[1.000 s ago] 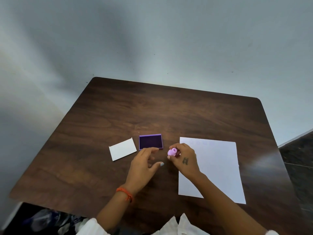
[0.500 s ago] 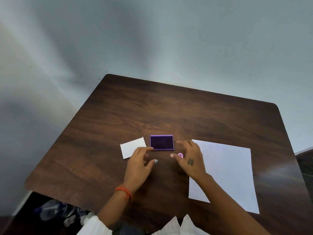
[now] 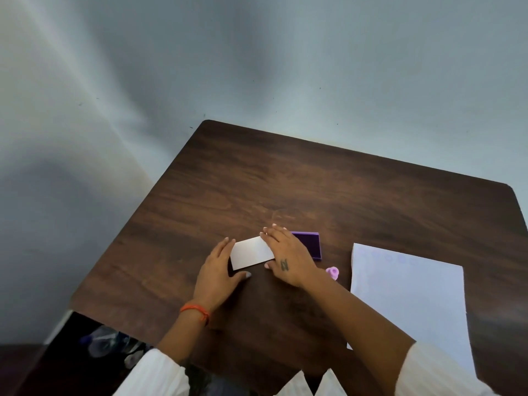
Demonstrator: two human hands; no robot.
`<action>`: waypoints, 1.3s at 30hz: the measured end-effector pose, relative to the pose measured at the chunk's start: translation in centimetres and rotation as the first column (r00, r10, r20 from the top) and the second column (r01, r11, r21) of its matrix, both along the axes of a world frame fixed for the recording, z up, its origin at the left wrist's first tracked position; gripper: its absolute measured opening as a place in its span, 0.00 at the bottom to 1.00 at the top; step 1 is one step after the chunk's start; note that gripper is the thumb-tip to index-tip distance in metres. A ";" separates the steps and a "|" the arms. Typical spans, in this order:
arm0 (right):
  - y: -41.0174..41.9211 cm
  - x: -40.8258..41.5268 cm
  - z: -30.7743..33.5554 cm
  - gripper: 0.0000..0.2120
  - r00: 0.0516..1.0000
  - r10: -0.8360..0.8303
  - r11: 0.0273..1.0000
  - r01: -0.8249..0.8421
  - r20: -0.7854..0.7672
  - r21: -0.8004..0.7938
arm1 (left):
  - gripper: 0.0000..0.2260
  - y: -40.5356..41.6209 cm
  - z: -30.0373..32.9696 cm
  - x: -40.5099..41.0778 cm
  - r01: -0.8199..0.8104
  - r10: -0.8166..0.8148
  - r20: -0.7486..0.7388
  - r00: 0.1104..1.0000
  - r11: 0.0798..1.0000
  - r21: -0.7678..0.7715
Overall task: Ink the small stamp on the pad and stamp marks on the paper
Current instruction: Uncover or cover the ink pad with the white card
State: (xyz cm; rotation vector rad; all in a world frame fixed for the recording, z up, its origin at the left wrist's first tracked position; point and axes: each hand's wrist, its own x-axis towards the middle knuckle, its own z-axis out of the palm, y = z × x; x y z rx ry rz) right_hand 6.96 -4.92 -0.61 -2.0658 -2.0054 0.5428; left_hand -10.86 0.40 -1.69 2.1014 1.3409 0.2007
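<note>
On table [image 3: 285, 181], stamp [image 3: 332, 272] released; hands now seemingly grip lid [image 3: 251, 252].

The bench [image 3: 328, 190] was dark brown woodgrain; the ink pad [image 3: 310, 245] deep purple, the stamp [image 3: 332, 272] pink, the card [image 3: 251, 252] white, the paper [image 3: 408, 298] pale with seemingly faint purple marks.

A bare, plain room, possibly an office or study corner: a dark wood-grain laminate table with rounded corners [image 3: 328, 178] stands against blank pale grey walls [image 3: 257, 52], holding only a white paper sheet [image 3: 411, 298] and a purple rectangular ink pad [image 3: 310, 244].
</note>
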 end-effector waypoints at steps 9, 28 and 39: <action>1.6 -0.5 -1.0 0.32 0.997 0.060 0.990 -0.054 0.045 -0.128 | 0.29 1.0 -0.8 -0.4 0.035 -0.035 0.003 0.999 0.997 0.066; -3.7 6.7 1.6 0.29 0.963 -0.254 0.965 0.247 -0.085 -0.082 | 0.29 0.3 2.1 8.2 0.252 -0.255 0.028 0.967 0.964 0.084; -4.5 7.1 -0.1 0.31 0.950 -0.292 0.948 0.272 -0.110 -0.167 | 0.30 -0.2 0.7 8.4 0.305 -0.304 -0.051 0.951 0.952 0.026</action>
